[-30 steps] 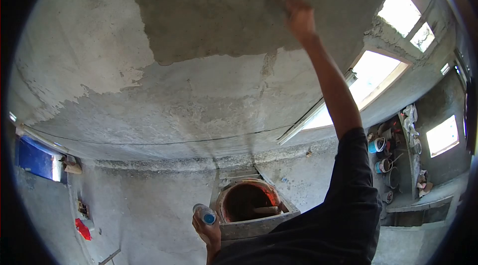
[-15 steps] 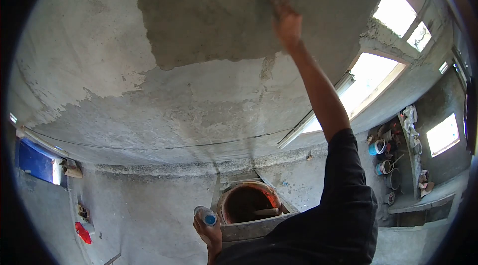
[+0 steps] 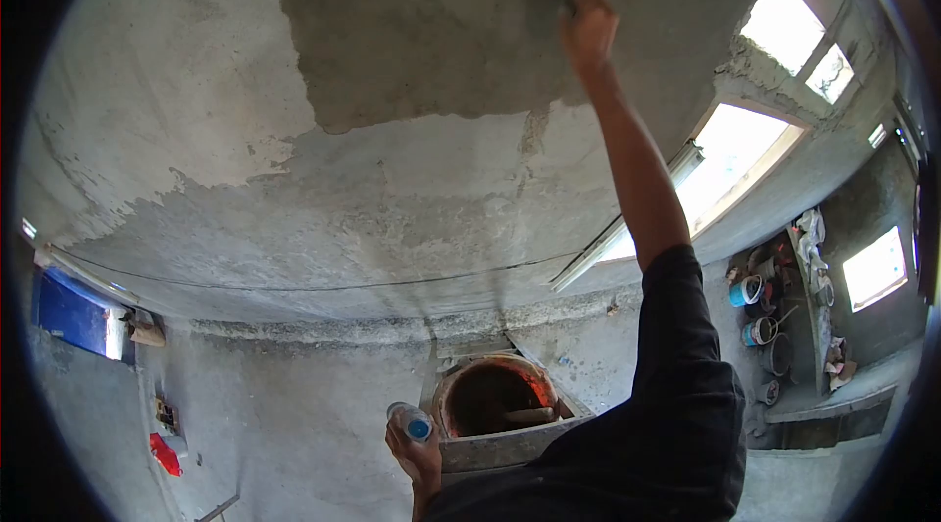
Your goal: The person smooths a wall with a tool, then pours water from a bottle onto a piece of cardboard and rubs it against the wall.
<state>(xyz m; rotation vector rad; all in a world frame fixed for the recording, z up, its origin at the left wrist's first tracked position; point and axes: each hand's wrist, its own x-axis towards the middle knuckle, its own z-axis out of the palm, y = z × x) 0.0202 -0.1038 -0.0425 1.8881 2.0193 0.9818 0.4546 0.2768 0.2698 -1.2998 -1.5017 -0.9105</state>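
Note:
In my left hand (image 3: 420, 458), low in the view, is a clear plastic bottle (image 3: 399, 414) with a blue cap (image 3: 419, 429), gripped with the fingers wrapped round it. My right arm reaches up, and my right hand (image 3: 591, 27) is against the dark, damp-looking plaster patch (image 3: 412, 32) on the wall. A dark edge shows along its fingers; what it holds there is too blurred to name. Just right of the bottle stands a round tub (image 3: 444, 404) with an orange inner wall and dark contents. A tool handle (image 3: 530, 415) lies across the tub's opening.
Paler, patchy wall (image 3: 167, 61) surrounds the dark plaster. A thin cable (image 3: 392, 283) runs along its lower part. Window openings (image 3: 750, 154) are at right, with several buckets (image 3: 759, 331) below. A blue panel (image 3: 74, 314) and a red object (image 3: 165, 454) are at left.
My right hand has moved slightly up and right across the dark plaster. My left hand keeps its hold on the bottle. The view has shifted a little.

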